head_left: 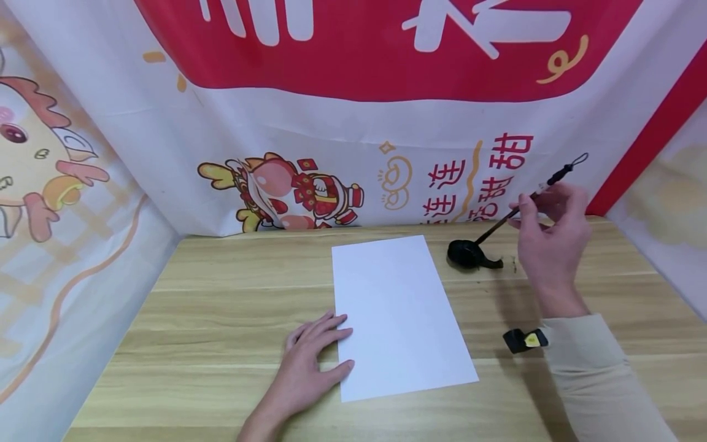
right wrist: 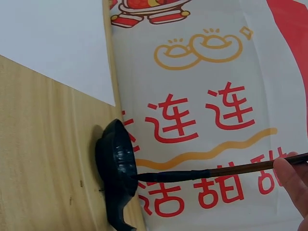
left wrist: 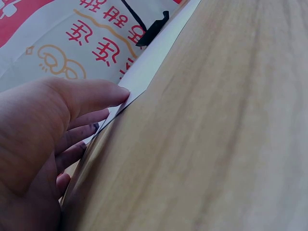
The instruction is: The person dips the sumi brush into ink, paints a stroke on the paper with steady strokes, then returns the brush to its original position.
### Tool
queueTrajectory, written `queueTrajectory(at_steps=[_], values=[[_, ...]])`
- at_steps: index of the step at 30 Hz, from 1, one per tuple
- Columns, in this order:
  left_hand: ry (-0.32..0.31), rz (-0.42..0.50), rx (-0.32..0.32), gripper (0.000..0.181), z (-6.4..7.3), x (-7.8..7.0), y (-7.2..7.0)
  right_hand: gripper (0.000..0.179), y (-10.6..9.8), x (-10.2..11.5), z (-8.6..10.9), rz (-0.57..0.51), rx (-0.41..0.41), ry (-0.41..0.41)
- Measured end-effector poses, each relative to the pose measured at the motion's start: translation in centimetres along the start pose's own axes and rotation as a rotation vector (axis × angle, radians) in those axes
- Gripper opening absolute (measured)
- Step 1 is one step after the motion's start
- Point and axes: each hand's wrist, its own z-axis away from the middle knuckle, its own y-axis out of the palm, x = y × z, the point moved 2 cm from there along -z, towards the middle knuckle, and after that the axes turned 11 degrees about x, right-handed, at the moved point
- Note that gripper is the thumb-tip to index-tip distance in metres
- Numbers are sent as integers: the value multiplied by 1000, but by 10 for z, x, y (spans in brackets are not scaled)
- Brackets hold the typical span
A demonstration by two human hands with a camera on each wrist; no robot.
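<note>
Dipping, likely: brush (right wrist: 209, 173) pinched by right grip (head_left: 555, 242), dish (head_left: 465, 253) near bench's (head_left: 232, 294) far edge.
Paper (head_left: 400, 313) touched by loose left grip (head_left: 310, 363); drip-free lift seems advisable.

Wearing a long, pale beige sleeve (head_left: 618, 396) on the right side, lightly creased, ending in a broad, plain cuff (head_left: 580, 341) of matching colour. Carrying beside that cuff a small, blocky black device (head_left: 515, 341), marked with a bright yellow patch (head_left: 532, 340). Showing a bare left hand (head_left: 309, 368) with slender fingers (head_left: 331, 336) and an equally bare right hand (head_left: 555, 236).
</note>
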Motion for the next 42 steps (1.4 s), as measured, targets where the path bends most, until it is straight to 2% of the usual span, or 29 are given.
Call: queueTrajectory(at_steps=[6,16,20,31,42], values=[[-2,1,1,52,0,-1,0,35,2,-4,2,-4,14,-23],[-14,7,10,52,-1,-1,-2,35,-4,6,-2,29,-49,-54],[-17,13,10,52,0,-1,-2,34,-3,7,-2,18,-40,-64],[-12,13,9,50,1,0,0,32,1,-4,2,-6,-13,-61],[5,-6,2,51,1,-2,0,33,-3,1,1,19,-37,-53]])
